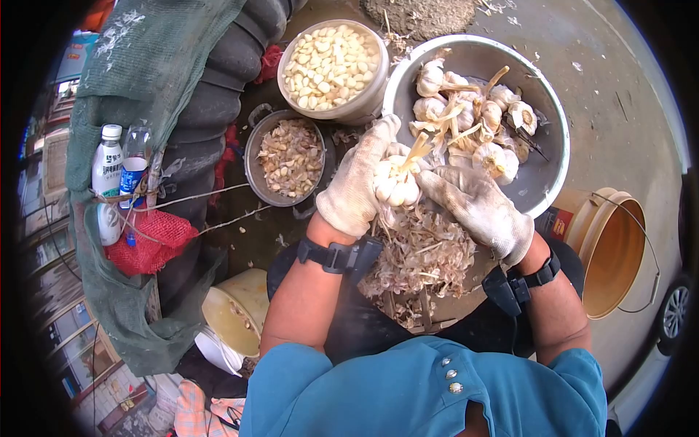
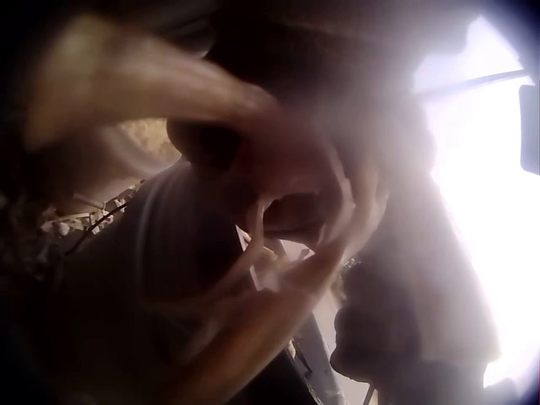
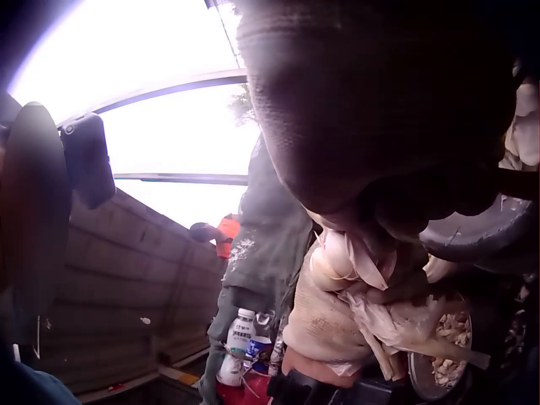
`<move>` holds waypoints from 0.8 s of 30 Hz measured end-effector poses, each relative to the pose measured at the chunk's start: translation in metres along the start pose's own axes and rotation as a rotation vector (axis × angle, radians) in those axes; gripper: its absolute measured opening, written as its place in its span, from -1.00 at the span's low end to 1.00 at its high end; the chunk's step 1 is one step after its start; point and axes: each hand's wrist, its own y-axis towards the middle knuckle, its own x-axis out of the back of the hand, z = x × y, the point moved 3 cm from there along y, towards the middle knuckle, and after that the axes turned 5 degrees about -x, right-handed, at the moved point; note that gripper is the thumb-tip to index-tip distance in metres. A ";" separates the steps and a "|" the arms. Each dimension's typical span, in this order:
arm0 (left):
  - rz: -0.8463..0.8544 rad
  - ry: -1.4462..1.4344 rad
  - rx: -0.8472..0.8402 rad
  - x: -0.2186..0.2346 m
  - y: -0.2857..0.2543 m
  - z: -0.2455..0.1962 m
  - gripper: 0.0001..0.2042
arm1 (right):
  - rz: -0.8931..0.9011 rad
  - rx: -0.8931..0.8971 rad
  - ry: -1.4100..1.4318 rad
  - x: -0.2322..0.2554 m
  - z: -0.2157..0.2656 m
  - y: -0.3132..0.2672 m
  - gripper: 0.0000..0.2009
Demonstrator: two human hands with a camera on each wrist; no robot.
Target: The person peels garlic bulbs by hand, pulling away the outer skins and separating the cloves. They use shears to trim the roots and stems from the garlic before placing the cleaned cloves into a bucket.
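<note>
Both hands wear pale work gloves stained with dirt. My left hand (image 1: 357,186) grips a garlic bulb (image 1: 397,188), its dry stem pointing up and its papery skin partly peeled back. From the other side my right hand (image 1: 477,207) pinches the same bulb, thumb and fingers at its edge. In the right wrist view the bulb (image 3: 337,260) sits between the two gloves, loose skin hanging from it. Below the hands lies a heap of garlic skins (image 1: 422,258). Just beyond, a metal basin (image 1: 550,171) holds several whole bulbs with stems. The left wrist view is dark and blurred.
A white bucket (image 1: 364,109) of peeled cloves stands beyond my left hand, with a metal pot (image 1: 255,164) of unpeeled cloves beside it. An orange-tan bucket (image 1: 619,255) lies tipped at right. Bottles (image 1: 109,164) and a red net bag (image 1: 156,240) hang at left.
</note>
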 end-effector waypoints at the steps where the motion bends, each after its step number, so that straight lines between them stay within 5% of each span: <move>1: 0.000 0.000 -0.001 0.000 0.000 0.001 -0.61 | 0.053 -0.095 0.058 -0.001 0.002 -0.001 -0.60; 17: -0.031 0.282 0.035 -0.010 -0.012 -0.006 -0.50 | 0.294 -0.062 0.486 -0.011 -0.026 0.002 -0.58; 19: 0.014 0.266 0.082 -0.007 -0.008 -0.005 -0.47 | 0.028 0.611 -0.007 -0.013 -0.022 0.008 -0.61; 20: 0.046 0.218 0.045 -0.007 -0.007 -0.007 -0.45 | 0.029 0.613 -0.007 -0.009 -0.023 0.004 -0.61; 22: 0.076 0.171 0.006 -0.008 -0.008 -0.009 -0.42 | 0.223 -0.081 0.266 -0.004 -0.010 -0.003 -0.56; 24: 0.098 0.300 -0.209 -0.011 -0.012 -0.014 -0.42 | 0.197 -0.215 0.341 -0.004 -0.007 -0.003 -0.56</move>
